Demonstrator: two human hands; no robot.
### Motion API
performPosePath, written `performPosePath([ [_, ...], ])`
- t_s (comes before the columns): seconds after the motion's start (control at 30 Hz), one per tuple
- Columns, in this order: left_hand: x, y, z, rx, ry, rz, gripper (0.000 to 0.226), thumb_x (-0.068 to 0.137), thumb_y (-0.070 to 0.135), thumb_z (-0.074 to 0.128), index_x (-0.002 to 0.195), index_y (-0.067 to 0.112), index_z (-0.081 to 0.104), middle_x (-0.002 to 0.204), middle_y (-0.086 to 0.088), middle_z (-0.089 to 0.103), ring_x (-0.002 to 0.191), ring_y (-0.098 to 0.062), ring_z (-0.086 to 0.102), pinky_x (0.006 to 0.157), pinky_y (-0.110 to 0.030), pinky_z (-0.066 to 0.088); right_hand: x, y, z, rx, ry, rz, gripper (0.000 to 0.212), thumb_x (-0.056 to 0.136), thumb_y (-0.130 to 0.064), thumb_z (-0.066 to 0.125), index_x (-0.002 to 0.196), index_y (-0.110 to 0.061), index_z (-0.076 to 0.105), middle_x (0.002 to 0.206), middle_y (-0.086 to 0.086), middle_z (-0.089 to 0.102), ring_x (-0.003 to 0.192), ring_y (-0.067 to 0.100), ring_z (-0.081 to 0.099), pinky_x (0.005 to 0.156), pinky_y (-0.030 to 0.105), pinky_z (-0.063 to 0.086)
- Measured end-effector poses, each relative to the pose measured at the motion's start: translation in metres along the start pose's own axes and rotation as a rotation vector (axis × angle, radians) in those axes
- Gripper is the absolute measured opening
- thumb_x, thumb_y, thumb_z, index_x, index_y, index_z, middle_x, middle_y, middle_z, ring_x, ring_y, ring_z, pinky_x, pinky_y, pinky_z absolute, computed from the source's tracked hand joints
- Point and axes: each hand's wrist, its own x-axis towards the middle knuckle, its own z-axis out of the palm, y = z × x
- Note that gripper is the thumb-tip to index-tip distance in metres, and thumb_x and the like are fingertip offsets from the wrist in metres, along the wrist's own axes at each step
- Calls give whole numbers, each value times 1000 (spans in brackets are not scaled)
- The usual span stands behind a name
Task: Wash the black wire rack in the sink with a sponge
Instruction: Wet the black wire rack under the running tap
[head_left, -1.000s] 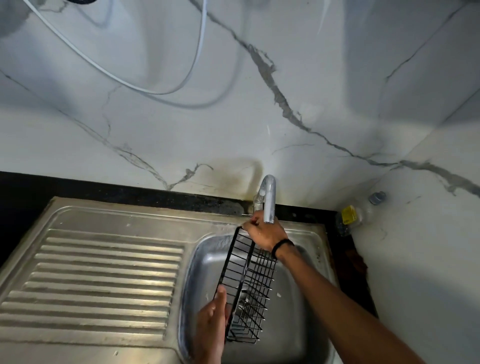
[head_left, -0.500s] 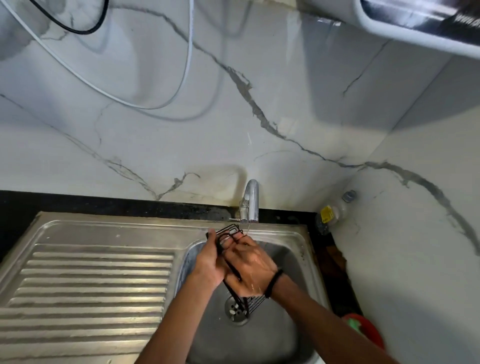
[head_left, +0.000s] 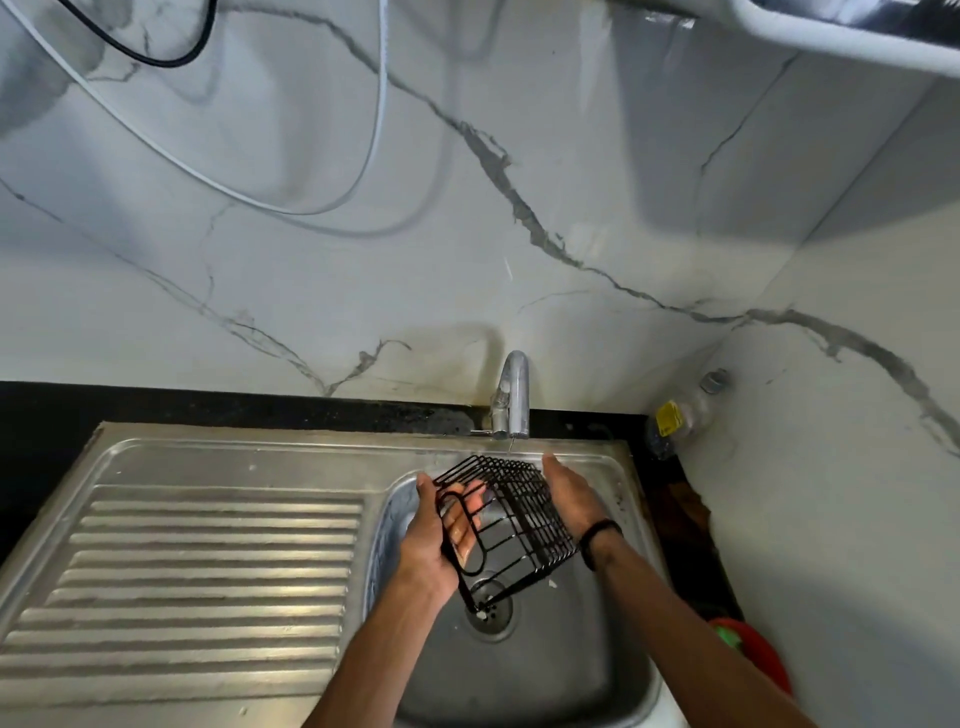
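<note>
Holding the black wire rack (head_left: 506, 525) above the sink (head_left: 597, 670) basin, between both hands, directly below the tap (head_left: 511, 400) spout and over the drain (head_left: 488, 613). Left hand (head_left: 434, 535): fingers curled round the rack's looped end wires, gripping. Right hand (head_left: 571, 501): palm and fairly straight fingers pressed flat against the far side grid, supporting rather than clasping. Rack tilted, lower corner just above the drain; contact with the basin could not be judged. Thin trickle seen at the spout.

Handling judgement: light, stiff, open lattice; unlikely to bend under hand pressure. Coated wire probably slippery when wet. Best taken at the thicker frame or end loop, fingers hooked through the gaps, not pinched on a single thin wire. Protruding wire ends at the lower corner likely to scratch steel or snag skin.

No sponge seen in either hand. Green item in a red container (head_left: 753, 654) at the worktop's right edge, possibly a scrubber; too small to confirm. Bottle (head_left: 675, 421) standing in the back corner. Drainboard (head_left: 208, 571) to the left.
</note>
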Motion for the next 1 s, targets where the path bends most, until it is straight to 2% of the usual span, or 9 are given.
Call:
performPosePath([
  [0.13, 0, 0, -18, -33, 28, -53, 75, 94, 72, 44, 97, 4, 76, 57, 1, 62, 44, -7, 51, 45, -16, 47, 20, 14, -4, -142, 61, 38, 57, 106, -49, 35, 134, -6, 60, 140, 12, 59, 118, 26, 57, 94, 28, 40],
  [0.27, -6, -8, -51, -148, 117, -106, 61, 85, 74, 54, 81, 14, 66, 59, 4, 65, 46, -7, 47, 43, -19, 45, 26, 13, -5, -149, 25, 125, 53, 107, -47, 36, 121, -6, 68, 115, 15, 70, 81, 20, 62, 50, 19, 40],
  [0.33, -7, -12, -66, -193, 138, -108, 57, 82, 76, 56, 73, 20, 59, 59, 6, 61, 43, -6, 44, 42, -21, 42, 23, 8, -2, -105, -27, 157, 50, 105, -52, 39, 117, -13, 68, 96, 8, 67, 67, 12, 58, 39, 14, 41],
  [0.47, 1, -31, -92, -229, 166, -125, 64, 77, 83, 59, 59, 22, 56, 53, 5, 47, 40, -11, 39, 39, -22, 38, 31, 11, 12, -172, -141, 13, 62, 90, -69, 53, 117, -16, 69, 93, 0, 68, 85, 13, 64, 73, 28, 54],
  [0.57, 14, -38, -111, -205, 165, -136, 52, 85, 70, 64, 83, 17, 65, 64, -2, 56, 49, -18, 51, 47, -28, 46, 28, 10, 6, -99, -58, -128, 64, 70, -69, 76, 95, -10, 73, 81, -3, 74, 82, 19, 71, 74, 32, 57],
  [0.67, 27, -35, -117, -37, 110, -237, 41, 87, 47, 72, 104, 10, 69, 101, -17, 73, 85, -33, 70, 72, -43, 57, 16, 13, -15, -59, -40, -275, 51, 62, -57, 90, 89, -19, 71, 84, 1, 77, 81, 18, 73, 76, 37, 59],
  [0.8, 31, -13, -80, 349, 139, -255, 70, 85, 50, 76, 137, 8, 59, 128, -23, 65, 118, -41, 61, 103, -54, 49, -8, 26, -48, -95, -170, -379, 53, 55, -52, 94, 90, -22, 67, 74, -2, 67, 66, 11, 57, 63, 32, 51],
  [0.87, 36, -3, -44, 558, 154, -98, 60, 95, 45, 69, 144, 14, 54, 141, -21, 58, 133, -45, 53, 111, -56, 45, -20, 37, -59, -162, -141, -372, 59, 52, -59, 93, 91, -24, 65, 76, 6, 63, 65, 10, 52, 60, 32, 49],
  [1.0, 55, 25, 26, 581, -37, 105, 12, 104, 23, 58, 104, 13, 65, 96, -1, 63, 90, -20, 60, 78, -27, 48, -40, 48, -70, -217, -9, -349, 61, 51, -60, 91, 92, -25, 62, 84, 12, 64, 68, 25, 54, 64, 42, 53],
])
